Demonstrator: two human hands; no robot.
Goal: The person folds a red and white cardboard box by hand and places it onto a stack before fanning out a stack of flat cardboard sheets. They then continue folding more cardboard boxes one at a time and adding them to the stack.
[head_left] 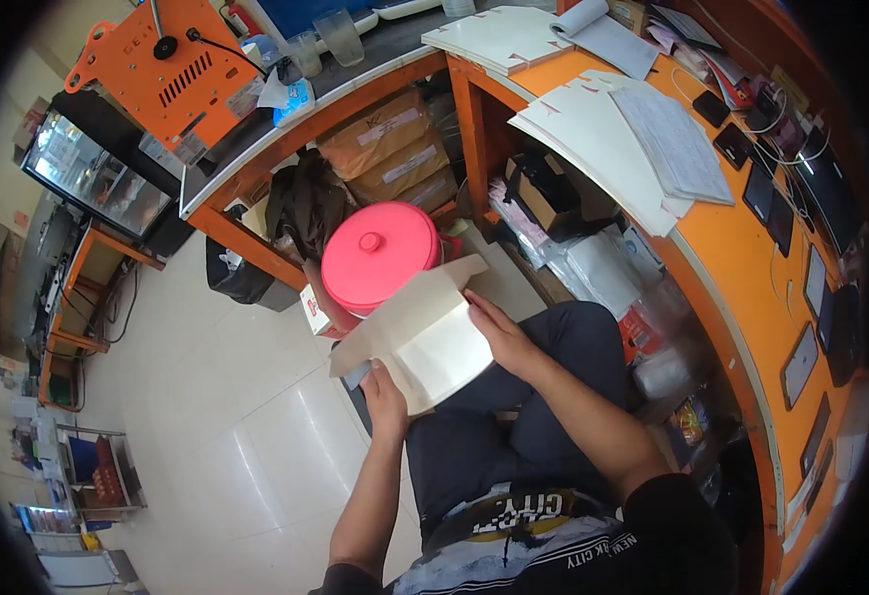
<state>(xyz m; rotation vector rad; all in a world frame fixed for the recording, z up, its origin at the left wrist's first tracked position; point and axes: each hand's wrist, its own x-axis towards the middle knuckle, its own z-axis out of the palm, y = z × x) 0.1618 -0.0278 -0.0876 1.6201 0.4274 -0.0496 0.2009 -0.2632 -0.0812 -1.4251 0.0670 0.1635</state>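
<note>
A partly folded cardboard box, pale inside, is held over my lap between both hands. My left hand grips its near left corner, thumb on the inside. At the right end my right hand is closed on the box's edge, its fingers partly hidden behind the board. A raised flap stands along the far side. Just beyond the box is a round bucket with a pink lid, and a small white and red box sits beside it.
To my right curves an orange counter with flat white card sheets, papers and several phones. Cardboard cartons are stacked under the table ahead. Plastic-wrapped packs lie below the counter. An orange machine stands at upper left.
</note>
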